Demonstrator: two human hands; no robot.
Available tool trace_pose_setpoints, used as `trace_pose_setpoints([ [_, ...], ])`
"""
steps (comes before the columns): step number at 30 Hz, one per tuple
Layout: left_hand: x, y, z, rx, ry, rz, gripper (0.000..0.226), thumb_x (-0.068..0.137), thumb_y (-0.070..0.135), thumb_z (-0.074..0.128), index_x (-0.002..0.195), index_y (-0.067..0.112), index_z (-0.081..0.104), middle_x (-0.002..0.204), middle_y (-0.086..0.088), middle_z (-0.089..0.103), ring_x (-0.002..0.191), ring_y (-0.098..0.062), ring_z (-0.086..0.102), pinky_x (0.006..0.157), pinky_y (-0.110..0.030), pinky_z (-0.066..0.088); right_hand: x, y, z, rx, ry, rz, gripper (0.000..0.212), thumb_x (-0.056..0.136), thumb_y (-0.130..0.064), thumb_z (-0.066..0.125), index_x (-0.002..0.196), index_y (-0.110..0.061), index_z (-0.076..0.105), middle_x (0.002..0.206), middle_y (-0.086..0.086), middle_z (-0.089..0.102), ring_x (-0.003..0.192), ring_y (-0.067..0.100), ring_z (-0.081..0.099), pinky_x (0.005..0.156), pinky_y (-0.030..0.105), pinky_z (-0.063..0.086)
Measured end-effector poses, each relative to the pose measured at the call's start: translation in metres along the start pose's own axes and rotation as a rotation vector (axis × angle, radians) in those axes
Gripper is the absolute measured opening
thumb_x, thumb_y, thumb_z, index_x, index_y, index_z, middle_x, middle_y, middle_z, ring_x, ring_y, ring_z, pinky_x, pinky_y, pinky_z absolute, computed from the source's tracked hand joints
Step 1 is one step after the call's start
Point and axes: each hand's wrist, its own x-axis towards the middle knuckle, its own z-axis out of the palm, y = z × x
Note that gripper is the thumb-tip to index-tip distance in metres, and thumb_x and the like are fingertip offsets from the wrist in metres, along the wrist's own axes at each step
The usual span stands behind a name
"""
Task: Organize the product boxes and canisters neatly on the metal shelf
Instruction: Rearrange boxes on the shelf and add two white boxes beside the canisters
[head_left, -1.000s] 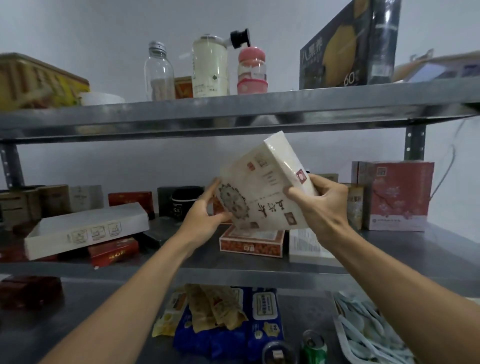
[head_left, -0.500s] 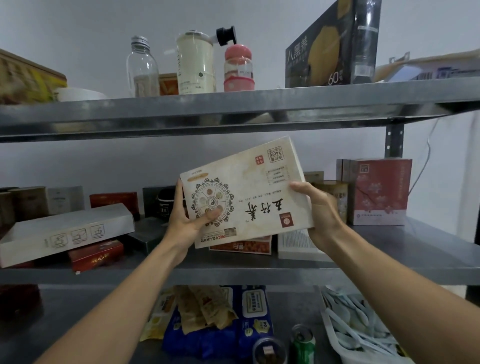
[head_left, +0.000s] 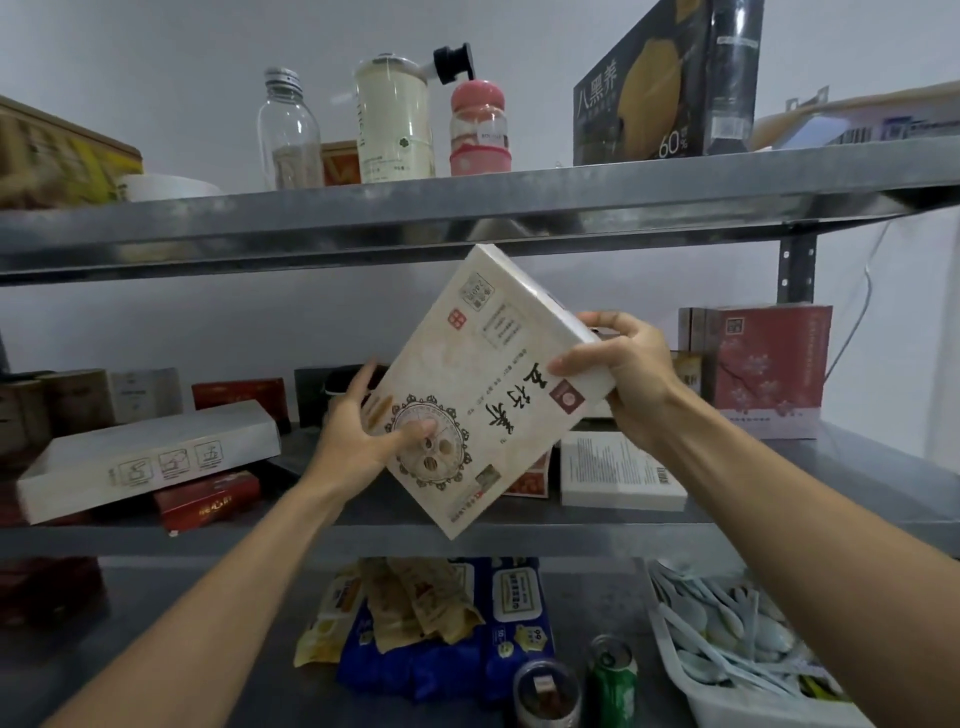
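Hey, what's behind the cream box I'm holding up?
Behind the cream box, gripped by the left hand and right hand, a red-and-white box shows at its lower right edge and a dark container at its left. Whatever lies between them is covered.

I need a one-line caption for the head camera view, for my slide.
The left hand and right hand hold a tilted cream box before the middle shelf.

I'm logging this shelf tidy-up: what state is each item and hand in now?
Cream box: tilted, in the air, held by both hands.
Left hand: grips the box's lower corner, thumb on front.
Right hand: grips its right edge.
Clear bottle: upright, capped.
Long white box: lying askew atop a red box.
Green can: upright.
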Motion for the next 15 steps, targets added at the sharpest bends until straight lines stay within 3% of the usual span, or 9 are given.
trace_pose_setpoints([
  [3,-0.005,0.015,-0.013,0.085,-0.076,0.068,0.113,0.060,0.053,0.085,0.151,0.038,0.019,0.137,0.006,0.050,0.121,-0.016,0.056,0.095,-0.046,0.052,0.002,-0.017,0.003,-0.070,-0.108,0.000,0.051,0.061,0.012,0.072,0.107,-0.003,0.056,0.097,0.018,0.070,0.067,0.024,0.074,0.057,0.033,0.057],
  [5,-0.011,0.024,-0.017,-0.020,-0.195,0.050,0.114,0.064,0.037,0.084,0.151,0.044,0.011,0.128,0.004,0.058,0.104,-0.016,0.067,0.080,-0.040,0.059,0.003,-0.022,0.005,-0.113,-0.177,0.010,0.036,0.065,0.011,0.068,0.096,-0.005,0.059,0.089,0.016,0.073,0.067,0.023,0.073,0.056,0.030,0.057],
  [7,-0.016,0.025,-0.018,-0.067,-0.248,0.055,0.111,0.067,0.023,0.081,0.150,0.047,0.011,0.122,-0.002,0.062,0.099,-0.018,0.070,0.073,-0.037,0.060,0.003,-0.023,0.006,-0.132,-0.247,0.019,0.024,0.067,0.003,0.067,0.090,-0.003,0.062,0.087,0.016,0.075,0.073,0.026,0.073,0.059,0.031,0.057],
  [11,-0.031,0.011,-0.018,-0.213,-0.223,0.038,0.105,0.065,0.019,0.087,0.146,0.047,0.026,0.124,-0.007,0.063,0.105,-0.027,0.068,0.075,-0.048,0.059,-0.004,-0.004,0.009,-0.055,-0.295,0.083,0.035,0.071,-0.028,0.071,0.094,-0.003,0.062,0.092,0.013,0.073,0.089,0.032,0.068,0.084,0.045,0.056],
  [13,-0.039,0.002,-0.016,-0.261,-0.213,0.023,0.100,0.066,0.018,0.087,0.145,0.046,0.031,0.124,-0.001,0.064,0.107,-0.026,0.067,0.075,-0.049,0.059,-0.011,0.019,0.017,0.017,-0.243,0.082,0.041,0.072,-0.028,0.074,0.103,-0.002,0.065,0.099,0.014,0.074,0.099,0.036,0.068,0.092,0.054,0.053],
  [15,-0.048,-0.004,-0.009,-0.308,-0.179,0.001,0.093,0.070,0.013,0.080,0.144,0.043,0.033,0.119,0.003,0.067,0.105,-0.024,0.068,0.073,-0.046,0.059,-0.021,0.044,0.028,0.025,-0.172,0.097,0.052,0.067,-0.021,0.082,0.113,-0.004,0.063,0.104,0.013,0.074,0.099,0.035,0.070,0.088,0.055,0.056],
])
